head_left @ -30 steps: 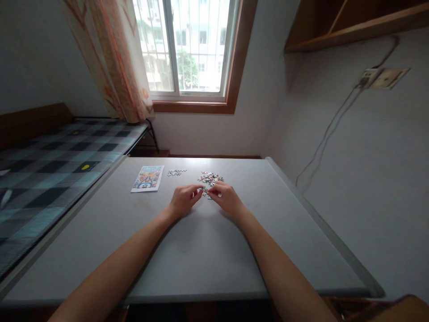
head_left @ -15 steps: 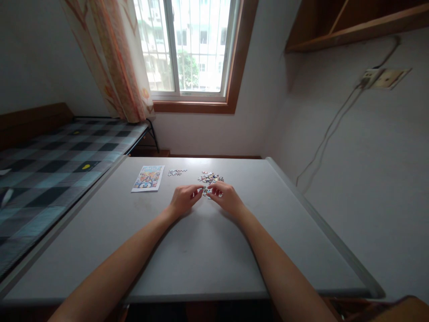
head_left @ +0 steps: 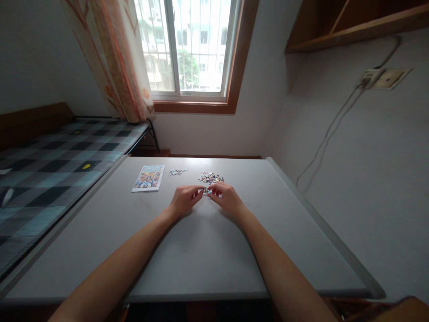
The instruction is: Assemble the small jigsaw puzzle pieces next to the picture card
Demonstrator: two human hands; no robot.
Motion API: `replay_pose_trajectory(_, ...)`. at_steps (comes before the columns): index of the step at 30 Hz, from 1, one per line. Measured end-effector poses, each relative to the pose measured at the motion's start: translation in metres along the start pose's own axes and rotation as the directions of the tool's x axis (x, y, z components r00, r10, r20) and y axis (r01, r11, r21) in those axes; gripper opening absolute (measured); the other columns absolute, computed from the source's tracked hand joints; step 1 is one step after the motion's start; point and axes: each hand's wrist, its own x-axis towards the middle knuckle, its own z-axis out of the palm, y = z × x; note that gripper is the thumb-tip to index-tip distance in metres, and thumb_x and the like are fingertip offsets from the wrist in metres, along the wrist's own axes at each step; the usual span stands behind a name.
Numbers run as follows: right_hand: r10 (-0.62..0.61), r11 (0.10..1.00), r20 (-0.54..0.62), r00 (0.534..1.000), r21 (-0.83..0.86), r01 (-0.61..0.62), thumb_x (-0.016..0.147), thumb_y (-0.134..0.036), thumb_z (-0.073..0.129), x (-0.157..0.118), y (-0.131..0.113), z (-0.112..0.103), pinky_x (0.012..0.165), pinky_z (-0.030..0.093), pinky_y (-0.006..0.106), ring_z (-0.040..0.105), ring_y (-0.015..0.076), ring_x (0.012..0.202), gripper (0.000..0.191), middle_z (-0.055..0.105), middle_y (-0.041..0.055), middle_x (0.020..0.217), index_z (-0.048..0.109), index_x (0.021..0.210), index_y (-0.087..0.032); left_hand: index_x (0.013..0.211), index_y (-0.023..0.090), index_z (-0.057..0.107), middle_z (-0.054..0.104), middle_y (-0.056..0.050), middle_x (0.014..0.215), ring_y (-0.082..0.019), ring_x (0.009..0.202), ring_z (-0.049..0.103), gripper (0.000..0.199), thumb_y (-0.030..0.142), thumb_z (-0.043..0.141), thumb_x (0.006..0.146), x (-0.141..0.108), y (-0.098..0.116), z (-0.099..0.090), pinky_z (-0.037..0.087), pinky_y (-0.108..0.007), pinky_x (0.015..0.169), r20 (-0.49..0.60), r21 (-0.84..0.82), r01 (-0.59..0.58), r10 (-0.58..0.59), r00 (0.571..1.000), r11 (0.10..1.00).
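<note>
Small jigsaw puzzle pieces (head_left: 205, 192) are between my two hands, over the white table (head_left: 201, 250). My left hand (head_left: 184, 198) is closed in a pinch on a puzzle piece at their left side. From the right, my right hand (head_left: 227, 197) pinches at the same pieces with thumb and forefinger; the fingers partly hide what they hold. Just beyond my hands lies a loose pile of puzzle pieces (head_left: 211, 177). A smaller group of pieces (head_left: 177, 172) is farther left, beside a printed picture sheet (head_left: 148, 179) with colourful cartoon figures.
A bed with a checked cover (head_left: 100, 146) stands along the table's left side. Behind the table are a window (head_left: 201, 53) and a curtain (head_left: 115, 62). On the right wall hang a wooden shelf (head_left: 362, 29) and a socket with a cable (head_left: 323, 141).
My hands stay in nearly the same place, with the fingertips shifting very slightly around the puzzle pieces. The pile and the sheet have not moved.
</note>
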Motion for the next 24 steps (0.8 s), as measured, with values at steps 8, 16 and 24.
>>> replay_pose_trajectory(8,-0.001,1.0,0.001,1.0,0.003,0.001,0.08,-0.018,0.068,0.0002,-0.0011,-0.0002,0.064,0.044,0.024,0.053,0.0113,0.063,0.005,0.06,-0.0008,0.072,0.067,0.084,-0.019,0.096,0.02,0.072,0.065,0.003,0.06,-0.007,0.049,0.053,0.019,0.027,0.057,0.088,-0.0013,-0.0014,0.0005,0.041,-0.019,0.056,0.01,-0.003,0.001,-0.001,1.0,1.0)
replay_pose_trajectory(16,-0.005,1.0,0.009,1.0,0.006,0.005,0.081,-0.023,0.068,0.0002,-0.0022,-0.0006,0.063,0.044,0.025,0.054,0.0113,0.063,0.007,0.061,-0.0005,0.072,0.065,0.085,-0.019,0.097,0.02,0.071,0.065,0.002,0.061,-0.007,0.049,0.053,0.02,0.028,0.055,0.089,-0.0008,-0.0005,-0.0005,0.041,-0.019,0.056,0.011,-0.01,-0.003,0.003,1.0,1.0)
replay_pose_trajectory(24,0.004,1.0,0.0,1.0,0.009,-0.004,0.081,-0.019,0.065,0.0,-0.0009,0.0005,0.064,0.044,0.024,0.053,0.0112,0.063,0.005,0.061,-0.0008,0.072,0.065,0.086,-0.019,0.1,0.019,0.07,0.066,0.003,0.062,-0.006,0.048,0.052,0.021,0.03,0.056,0.089,-0.0005,0.0,-0.0014,0.041,-0.019,0.055,0.024,-0.004,0.011,-0.01,1.0,1.0)
